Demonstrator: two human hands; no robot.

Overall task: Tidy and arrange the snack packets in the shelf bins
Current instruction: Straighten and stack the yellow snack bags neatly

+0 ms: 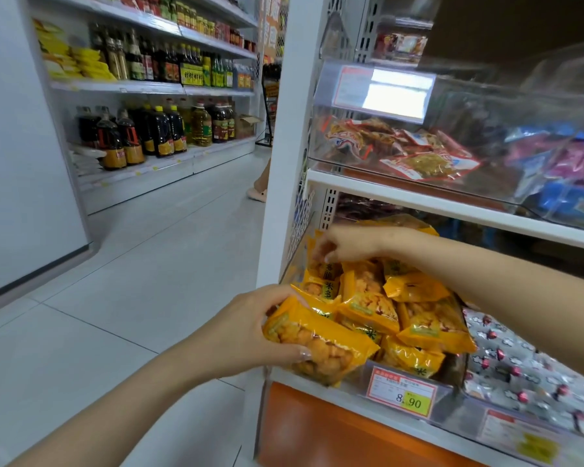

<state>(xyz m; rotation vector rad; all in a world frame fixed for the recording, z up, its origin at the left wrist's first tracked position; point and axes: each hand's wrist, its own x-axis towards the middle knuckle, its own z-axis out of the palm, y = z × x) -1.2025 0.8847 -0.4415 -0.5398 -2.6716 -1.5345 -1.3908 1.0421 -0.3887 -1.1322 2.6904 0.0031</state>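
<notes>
Presently, the white shelf unit (277, 163) fills the right half of the view. Grey tiled floor (149, 264) runs left to a far rack of oil and sauce bottles (155, 129). On the upper shelf a clear bin (321, 143) holds red-and-white packets (429, 163). On the shelf below, a second clear bin (354, 375) is heaped with yellow snack packets (418, 318) lying at mixed angles. Just beside it to the right lie silver packets (520, 362) with red print.

The left hand (250, 332) is at the front left corner of the second clear bin. Its fingers and thumb are wrapped round one yellow packet (317, 342), which is tilted and overhangs the front edge. The right hand (348, 242) reaches across above the heap to the rear left corner. Its fingertips are curled down, pinching the top of an upright packet (317, 264) that stands against the side wall. A red and yellow price label (402, 394) reading 8.90 is fixed to the bin front.
</notes>
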